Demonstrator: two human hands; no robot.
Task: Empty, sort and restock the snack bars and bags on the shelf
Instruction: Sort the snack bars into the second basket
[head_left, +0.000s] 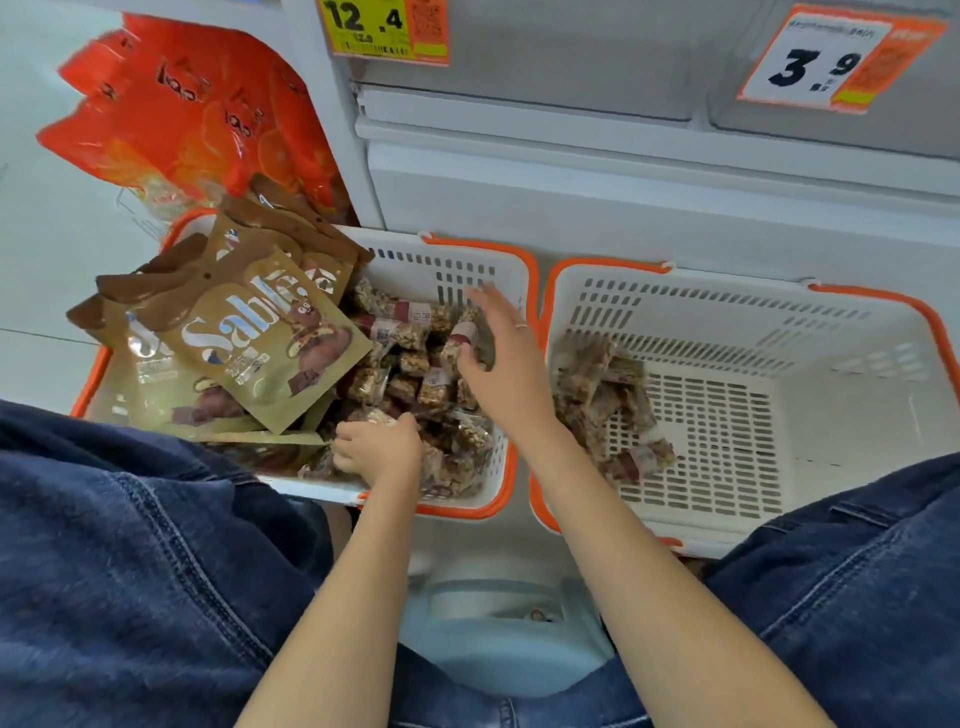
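Note:
Two white baskets with orange rims stand on the floor before the shelf. The left basket (462, 260) holds several brown "Sable" bags (260, 332) and a heap of clear-wrapped snack bars (410, 358). My left hand (376, 444) is curled down into the bars at the basket's near edge, gripping one. My right hand (501, 348) hovers over the same heap with fingers spread; its thumb touches a bar with a red-and-white label (461, 335). The right basket (779, 332) holds a small pile of bars (605, 395) along its left side.
Red-orange snack bags (171, 109) lean against the shelf post at the upper left. Price tags 12.4 (382, 28) and 3.9 (831, 62) hang on the grey shelf front above. My jeans-clad knees flank the baskets, with a pale stool (498, 634) beneath me.

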